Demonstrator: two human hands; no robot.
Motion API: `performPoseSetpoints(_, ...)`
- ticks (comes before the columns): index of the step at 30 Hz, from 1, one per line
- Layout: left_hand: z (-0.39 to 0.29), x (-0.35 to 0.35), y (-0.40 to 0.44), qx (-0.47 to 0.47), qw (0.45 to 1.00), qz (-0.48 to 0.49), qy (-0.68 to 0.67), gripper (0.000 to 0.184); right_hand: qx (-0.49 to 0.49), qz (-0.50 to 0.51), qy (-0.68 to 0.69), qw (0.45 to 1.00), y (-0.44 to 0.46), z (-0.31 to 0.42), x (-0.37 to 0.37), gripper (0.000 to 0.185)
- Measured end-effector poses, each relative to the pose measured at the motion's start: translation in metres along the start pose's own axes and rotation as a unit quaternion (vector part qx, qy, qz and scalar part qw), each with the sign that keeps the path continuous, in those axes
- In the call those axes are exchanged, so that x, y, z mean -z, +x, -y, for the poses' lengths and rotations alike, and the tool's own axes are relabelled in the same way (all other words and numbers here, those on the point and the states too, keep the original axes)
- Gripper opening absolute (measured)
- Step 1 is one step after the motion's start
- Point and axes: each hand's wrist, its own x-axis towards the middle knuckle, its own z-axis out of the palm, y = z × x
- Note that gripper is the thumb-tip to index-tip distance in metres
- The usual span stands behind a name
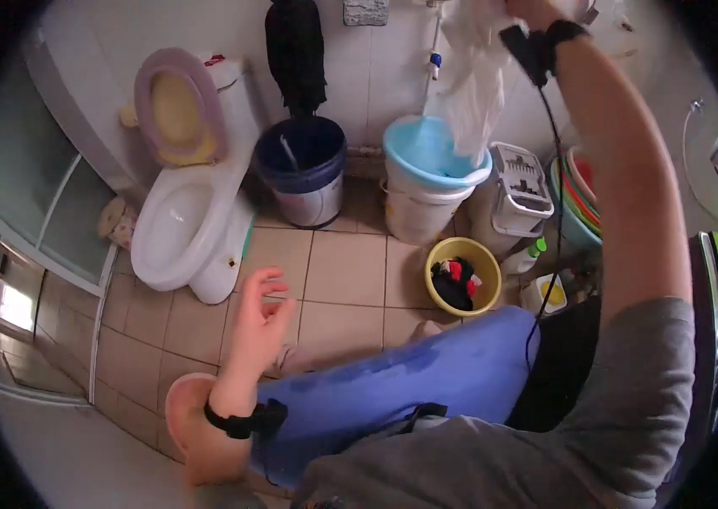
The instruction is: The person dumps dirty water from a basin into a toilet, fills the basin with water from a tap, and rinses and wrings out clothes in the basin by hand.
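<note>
My right hand [535, 12] is raised at the top edge of the view, partly cut off, and grips a wet-looking white cloth [471, 81]. The cloth hangs down in folds, its lower end at the light blue basin [397, 136], which sits on top of a white bucket [414, 212]. My left hand [264, 318] is held low over the tiled floor, fingers loosely bent and apart, with nothing in it. A yellow basin [435, 293] on the floor holds dark, red and white fabric pieces.
A white toilet [159, 242] with its lid up stands at left, beside a dark blue bucket [304, 170]. Right of the blue basin are a lidded white bin [522, 191], stacked basins [583, 204] and a green-capped bottle [524, 256]. A black cable [555, 144] hangs from my right wrist.
</note>
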Motion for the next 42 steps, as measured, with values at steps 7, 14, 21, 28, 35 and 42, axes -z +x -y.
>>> performPoseSetpoints(7, 0.05, -0.035, 0.024, 0.043, 0.999, -0.011, -0.003, 0.041, 0.028, -0.031, 0.025, 0.999, 0.026, -0.219, -0.015, 0.016)
performPoseSetpoints(14, 0.048, -0.042, 0.052, -0.019, 0.996, -0.014, 0.083, 0.041, -0.05, 0.079, -0.012, 0.996, 0.031, -0.258, -0.026, 0.025)
performPoseSetpoints(21, 0.042, -0.054, 0.059, -0.04, 0.989, -0.003, 0.14, 0.038, -0.181, -0.084, -0.145, 0.969, -0.02, -0.314, -0.015, 0.074)
performPoseSetpoints(28, 0.05, -0.058, 0.05, -0.071, 0.985, -0.008, 0.156, 0.042, -0.09, 0.212, -0.041, 0.972, -0.126, -0.384, 0.051, 0.016)
performPoseSetpoints(35, 0.06, -0.063, 0.056, -0.062, 0.972, -0.03, 0.224, 0.029, -0.311, 0.298, 0.14, 0.892, -0.321, -0.268, 0.009, 0.02)
performPoseSetpoints(42, 0.063, -0.106, 0.055, -0.096, 0.98, -0.013, 0.175, 0.029, -0.301, 0.351, 0.127, 0.878, -0.368, -0.275, -0.039, 0.024)
